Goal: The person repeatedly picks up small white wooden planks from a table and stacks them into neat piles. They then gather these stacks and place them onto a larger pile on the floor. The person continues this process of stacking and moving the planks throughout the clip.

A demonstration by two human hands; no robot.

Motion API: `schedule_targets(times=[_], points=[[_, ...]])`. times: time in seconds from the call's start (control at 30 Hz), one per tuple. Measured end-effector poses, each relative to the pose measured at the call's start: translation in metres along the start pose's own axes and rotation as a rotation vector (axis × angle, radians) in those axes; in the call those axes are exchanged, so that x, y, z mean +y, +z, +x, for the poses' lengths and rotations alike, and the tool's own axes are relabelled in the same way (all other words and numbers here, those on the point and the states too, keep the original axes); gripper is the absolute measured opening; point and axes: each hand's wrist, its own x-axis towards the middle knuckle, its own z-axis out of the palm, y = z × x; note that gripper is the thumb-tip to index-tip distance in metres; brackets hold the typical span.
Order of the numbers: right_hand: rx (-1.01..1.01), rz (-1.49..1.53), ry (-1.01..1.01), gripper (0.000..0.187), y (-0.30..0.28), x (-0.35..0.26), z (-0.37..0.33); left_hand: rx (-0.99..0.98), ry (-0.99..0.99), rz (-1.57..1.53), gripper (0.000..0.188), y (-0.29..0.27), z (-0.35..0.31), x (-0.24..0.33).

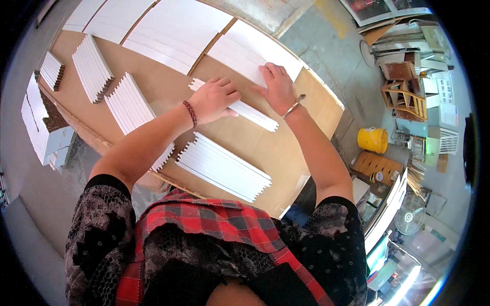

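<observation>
My left hand [213, 100], with a dark beaded bracelet at the wrist, curls over a short row of narrow white strips [258, 117] on the brown board and covers the row's middle. My right hand [279, 87], wearing a metal bangle, has its thumb apart from its fingers. Its fingertips lie on the near edge of a white panel [247, 47] marked with fine lines. Nearer to me lies a wider bundle of white strips [224, 166] with uneven ends. Left of it, my left forearm partly covers another bundle [131, 104].
Two more strip bundles, one larger [92, 69] and one smaller [51, 70], lie on the board's left. Further white panels [176, 30] line its far side. A white stack [43, 120] stands off the left edge. A yellow bucket [372, 140] and a fan [410, 215] are right.
</observation>
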Motion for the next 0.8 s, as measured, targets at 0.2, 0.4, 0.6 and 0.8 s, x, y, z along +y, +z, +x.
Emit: schedule_targets(times=[0.2, 0.4, 0.6, 0.8], points=[[-0.33, 0.135, 0.022, 0.024, 0.005, 0.015, 0.002, 0.134, -0.038, 0.06, 0.053, -0.002, 0.012, 0.0], [-0.5, 0.158, 0.116, 0.02, 0.006, 0.031, 0.001, 0.29, 0.116, 0.18, 0.062, -0.009, 0.022, -0.001], [-0.051, 0.012, -0.027, 0.027, 0.002, 0.043, 0.016, -0.039, -0.127, 0.055, 0.073, -0.011, 0.03, 0.001], [-0.456, 0.14, 0.054, 0.023, 0.006, 0.052, 0.018, 0.194, -0.045, 0.154, 0.073, -0.012, 0.037, -0.003]])
